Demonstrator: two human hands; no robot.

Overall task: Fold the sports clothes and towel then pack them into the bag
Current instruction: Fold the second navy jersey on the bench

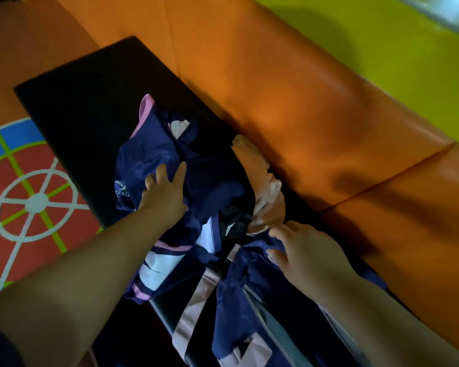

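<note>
While the heaped clothes (212, 186) are pressed by the flat left hand (164, 193) and touched by the right hand (305, 250), grip unclear, folding is judged unstarted and one garment must be spread out.

Navy sports clothes (217, 186): smooth, slightly shiny cloth. Towel (260, 186): soft matt cloth, apparently. Bench (90, 96): matt black.

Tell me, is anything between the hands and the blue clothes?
Nothing visible. The left hand rests on the blue clothes, and the right hand touches them beside the towel. The bag is not in view.
</note>
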